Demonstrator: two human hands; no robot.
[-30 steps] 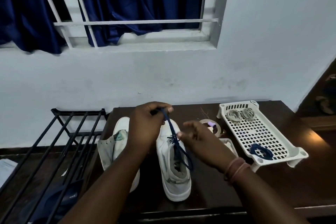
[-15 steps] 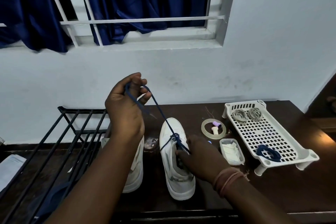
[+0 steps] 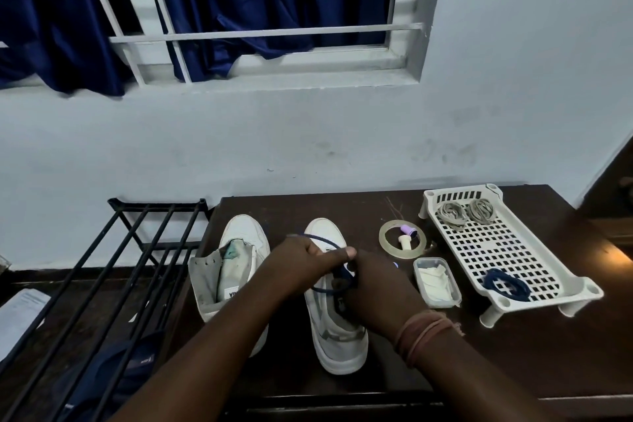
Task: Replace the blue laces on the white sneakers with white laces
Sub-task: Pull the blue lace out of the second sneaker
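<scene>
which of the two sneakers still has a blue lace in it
The right sneaker, the one under both hands, still has the blue lace threaded. The left sneaker beside it has bare eyelets and an open tongue.

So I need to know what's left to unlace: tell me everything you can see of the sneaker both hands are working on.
The right sneaker is white with grey side panels, standing upright on the dark table, toe toward the wall. A blue lace is still threaded in it, looping above the toe. The left hand pinches that lace; the right hand covers the eyelets, hiding how many remain laced.
</scene>
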